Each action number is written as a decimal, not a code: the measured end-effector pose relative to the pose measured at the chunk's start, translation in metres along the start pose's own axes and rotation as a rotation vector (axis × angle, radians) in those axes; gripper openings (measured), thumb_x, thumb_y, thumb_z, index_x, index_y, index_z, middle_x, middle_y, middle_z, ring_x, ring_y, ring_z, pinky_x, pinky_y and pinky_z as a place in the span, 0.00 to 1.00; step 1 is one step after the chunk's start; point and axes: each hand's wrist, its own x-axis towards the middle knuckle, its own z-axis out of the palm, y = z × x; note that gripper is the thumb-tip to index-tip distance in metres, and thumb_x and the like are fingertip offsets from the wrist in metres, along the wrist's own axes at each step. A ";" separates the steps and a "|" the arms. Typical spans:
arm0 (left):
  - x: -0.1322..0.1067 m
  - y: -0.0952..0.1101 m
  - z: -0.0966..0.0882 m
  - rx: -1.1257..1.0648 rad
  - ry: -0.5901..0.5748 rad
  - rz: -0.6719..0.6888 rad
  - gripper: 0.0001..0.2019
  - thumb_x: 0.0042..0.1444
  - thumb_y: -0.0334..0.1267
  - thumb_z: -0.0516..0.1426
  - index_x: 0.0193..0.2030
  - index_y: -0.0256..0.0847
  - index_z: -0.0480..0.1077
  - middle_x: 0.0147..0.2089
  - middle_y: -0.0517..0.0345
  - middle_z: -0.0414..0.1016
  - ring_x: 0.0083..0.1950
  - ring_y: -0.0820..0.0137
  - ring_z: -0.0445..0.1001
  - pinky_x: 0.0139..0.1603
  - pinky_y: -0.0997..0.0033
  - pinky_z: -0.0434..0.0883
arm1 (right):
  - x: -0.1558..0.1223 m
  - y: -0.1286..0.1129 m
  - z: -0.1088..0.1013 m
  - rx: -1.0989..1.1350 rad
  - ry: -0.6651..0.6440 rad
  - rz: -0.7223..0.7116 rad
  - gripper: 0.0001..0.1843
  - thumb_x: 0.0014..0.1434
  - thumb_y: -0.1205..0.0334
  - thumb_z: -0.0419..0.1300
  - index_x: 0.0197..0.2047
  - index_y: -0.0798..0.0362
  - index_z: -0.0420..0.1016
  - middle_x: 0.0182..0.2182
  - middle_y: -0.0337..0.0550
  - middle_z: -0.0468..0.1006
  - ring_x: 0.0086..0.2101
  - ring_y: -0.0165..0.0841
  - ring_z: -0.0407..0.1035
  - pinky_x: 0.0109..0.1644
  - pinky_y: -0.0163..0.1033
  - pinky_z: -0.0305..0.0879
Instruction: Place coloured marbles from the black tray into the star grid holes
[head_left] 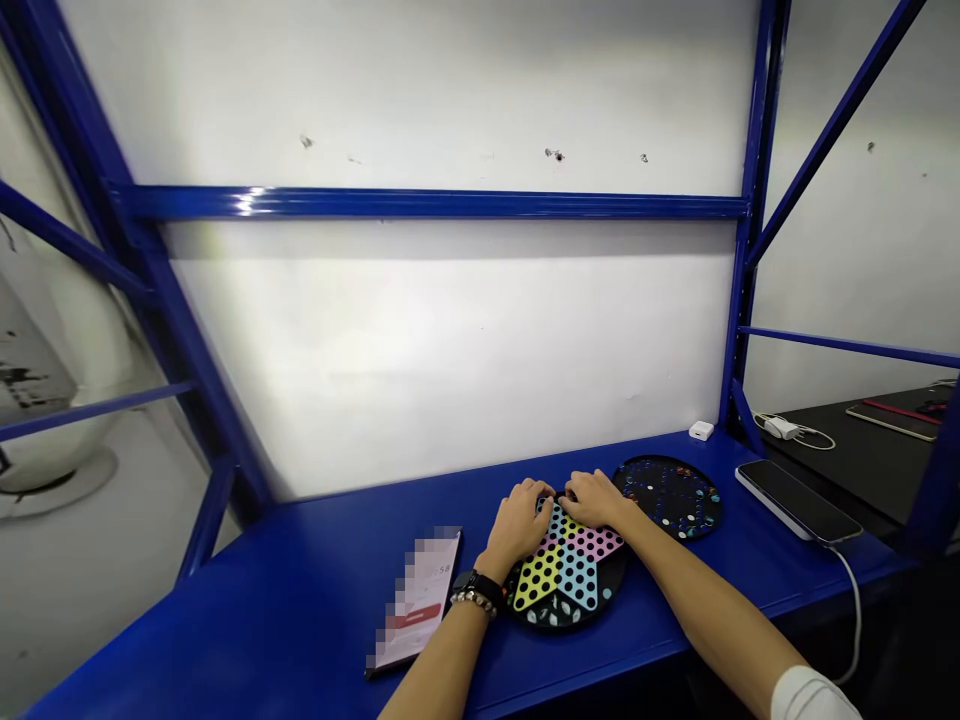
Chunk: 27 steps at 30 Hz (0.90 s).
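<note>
Lying left on the blue shelf (300, 600), a phone (421, 610), your left hand (517, 522) curled at the far-left side of the star-shaped board (561, 553), board set near, right of centre, your right hand (595, 498) at its far tip, cannot tell whether either grasps it, farther right a round black tray (664, 497).

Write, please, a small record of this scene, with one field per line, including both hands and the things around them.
Left hand: at the star's far left edge; exact grip hidden
Right hand: at the star's far end, beside the left hand
Star: yellow, blue and pink, with round dark holes; over the near tray
Near tray: round, black, leaf pattern
Far tray: round, black; small coloured spots, too small to identify
Left phone: lit screen
Right phone: dark screen
Table: blue
</note>
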 end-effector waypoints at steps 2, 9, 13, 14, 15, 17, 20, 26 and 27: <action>0.000 0.000 0.000 0.003 -0.006 -0.002 0.12 0.66 0.39 0.49 0.46 0.45 0.73 0.49 0.53 0.77 0.53 0.59 0.73 0.51 0.60 0.69 | -0.001 -0.002 -0.001 -0.010 0.019 -0.015 0.18 0.69 0.53 0.51 0.38 0.54 0.78 0.42 0.49 0.79 0.42 0.39 0.72 0.52 0.46 0.57; 0.000 0.002 -0.001 -0.001 -0.008 -0.009 0.13 0.66 0.39 0.49 0.47 0.44 0.74 0.50 0.51 0.77 0.52 0.57 0.73 0.52 0.57 0.69 | -0.006 -0.008 -0.005 -0.080 0.059 -0.079 0.19 0.70 0.55 0.49 0.38 0.53 0.79 0.41 0.50 0.80 0.45 0.42 0.70 0.53 0.49 0.54; 0.000 0.004 -0.002 0.004 0.004 -0.012 0.12 0.65 0.39 0.50 0.46 0.45 0.74 0.49 0.52 0.77 0.53 0.58 0.73 0.52 0.59 0.69 | -0.007 -0.010 -0.005 -0.078 0.068 -0.077 0.19 0.70 0.56 0.49 0.38 0.53 0.80 0.42 0.49 0.80 0.45 0.41 0.69 0.53 0.49 0.54; -0.001 0.004 -0.002 0.006 0.004 -0.014 0.12 0.65 0.39 0.50 0.47 0.45 0.74 0.49 0.52 0.77 0.54 0.58 0.73 0.52 0.59 0.69 | -0.008 -0.010 -0.006 -0.080 0.067 -0.080 0.19 0.70 0.56 0.50 0.38 0.53 0.80 0.41 0.49 0.80 0.44 0.41 0.69 0.53 0.49 0.54; -0.001 0.005 -0.002 0.006 0.002 -0.014 0.12 0.65 0.39 0.50 0.47 0.45 0.74 0.49 0.52 0.77 0.54 0.58 0.73 0.52 0.59 0.69 | -0.008 -0.011 -0.007 -0.080 0.063 -0.082 0.19 0.70 0.56 0.50 0.38 0.52 0.80 0.41 0.50 0.80 0.44 0.42 0.69 0.53 0.49 0.54; -0.001 0.005 -0.003 0.003 -0.006 -0.017 0.12 0.65 0.39 0.49 0.47 0.45 0.74 0.50 0.52 0.77 0.54 0.58 0.73 0.53 0.59 0.68 | -0.008 -0.013 -0.009 -0.076 0.053 -0.079 0.19 0.70 0.57 0.50 0.38 0.52 0.80 0.41 0.50 0.81 0.44 0.42 0.69 0.54 0.50 0.54; -0.001 0.005 -0.004 -0.003 -0.014 -0.013 0.13 0.65 0.39 0.49 0.46 0.44 0.74 0.50 0.51 0.77 0.53 0.57 0.73 0.52 0.58 0.68 | -0.009 -0.017 -0.013 -0.058 0.028 -0.066 0.18 0.69 0.59 0.49 0.37 0.52 0.80 0.40 0.50 0.81 0.45 0.43 0.69 0.54 0.51 0.53; -0.001 0.004 -0.002 0.000 -0.010 -0.019 0.12 0.65 0.38 0.50 0.47 0.44 0.74 0.50 0.52 0.77 0.54 0.57 0.73 0.52 0.58 0.68 | -0.007 -0.017 -0.017 0.053 -0.031 -0.012 0.16 0.67 0.62 0.51 0.42 0.50 0.81 0.42 0.50 0.81 0.50 0.46 0.67 0.54 0.52 0.54; 0.000 0.003 -0.002 0.003 -0.009 -0.017 0.12 0.65 0.38 0.49 0.47 0.44 0.74 0.50 0.52 0.77 0.54 0.57 0.73 0.52 0.59 0.68 | -0.007 -0.017 -0.017 0.064 -0.056 0.001 0.16 0.67 0.61 0.51 0.42 0.50 0.81 0.42 0.50 0.82 0.50 0.46 0.67 0.54 0.53 0.54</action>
